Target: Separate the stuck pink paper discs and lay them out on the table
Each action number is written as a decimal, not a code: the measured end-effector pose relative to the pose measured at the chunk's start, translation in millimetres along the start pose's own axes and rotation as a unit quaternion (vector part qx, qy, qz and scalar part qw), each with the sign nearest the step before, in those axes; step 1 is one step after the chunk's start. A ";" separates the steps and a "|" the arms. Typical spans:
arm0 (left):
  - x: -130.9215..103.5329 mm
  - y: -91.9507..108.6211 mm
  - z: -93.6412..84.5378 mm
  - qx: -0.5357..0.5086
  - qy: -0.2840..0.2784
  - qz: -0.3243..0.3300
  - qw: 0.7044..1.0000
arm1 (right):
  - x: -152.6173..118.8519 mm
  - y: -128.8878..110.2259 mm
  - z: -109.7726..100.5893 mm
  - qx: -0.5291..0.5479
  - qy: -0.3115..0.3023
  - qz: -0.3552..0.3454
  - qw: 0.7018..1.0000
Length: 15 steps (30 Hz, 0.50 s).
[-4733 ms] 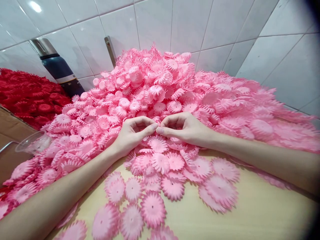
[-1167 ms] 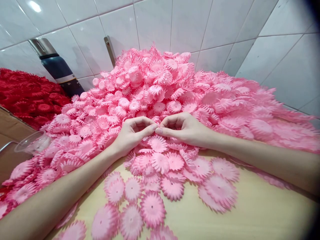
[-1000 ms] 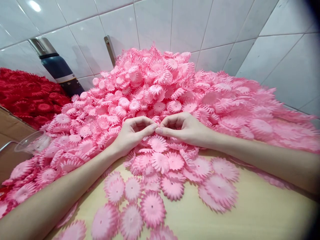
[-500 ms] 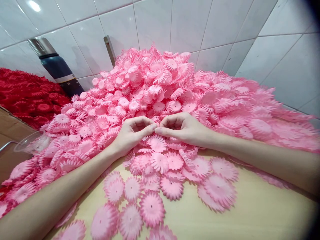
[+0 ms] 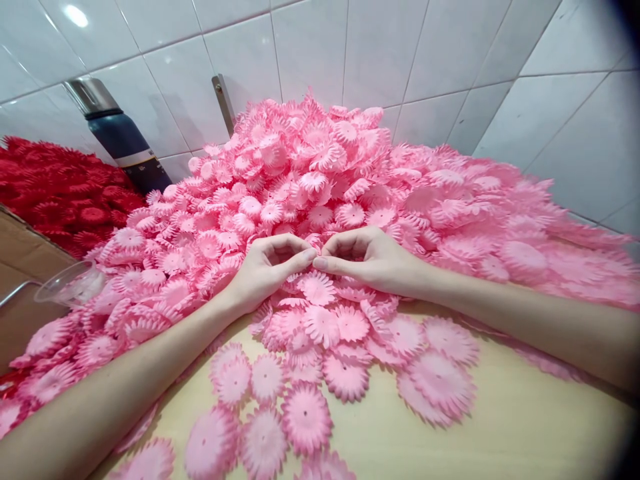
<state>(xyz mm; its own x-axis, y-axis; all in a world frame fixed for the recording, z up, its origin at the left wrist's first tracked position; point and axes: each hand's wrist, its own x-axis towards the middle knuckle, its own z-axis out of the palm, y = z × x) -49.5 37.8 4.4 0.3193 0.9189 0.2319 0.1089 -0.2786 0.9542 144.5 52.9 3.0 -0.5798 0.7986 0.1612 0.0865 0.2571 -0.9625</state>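
My left hand (image 5: 270,270) and my right hand (image 5: 373,260) meet at the fingertips in front of a big heap of pink scalloped fabric petals (image 5: 313,180). Each hand is closed in a pinch, thumb against forefinger, and the two thumb tips touch. Whatever lies between the fingertips is too small or hidden to make out. Just below the hands, more pink petals spill forward, and a round one with a small centre hole (image 5: 306,413) lies flat on the pale tabletop (image 5: 400,440).
At the left stand a dark blue bottle with a steel cap (image 5: 123,143), a pile of red petals (image 5: 65,193), a cardboard box (image 5: 30,253) and a clear plastic cup (image 5: 75,283). A metal strip (image 5: 223,103) leans on the white tiled wall (image 5: 310,53).
The whole view has shifted very slightly. Both hands keep the same pinched pose at the same place over the petals.
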 end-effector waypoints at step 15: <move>0.7 -3.6 -0.5 -0.019 -0.012 0.004 1.000 | 1.0 2.2 -3.1 0.021 -0.013 0.000 1.000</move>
<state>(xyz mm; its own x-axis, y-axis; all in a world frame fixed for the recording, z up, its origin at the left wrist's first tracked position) -50.2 39.6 1.2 0.3431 0.9092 0.2360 0.0704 -0.2755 0.9587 146.6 56.0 1.8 -0.6009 0.7838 0.1566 0.0531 0.2347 -0.9706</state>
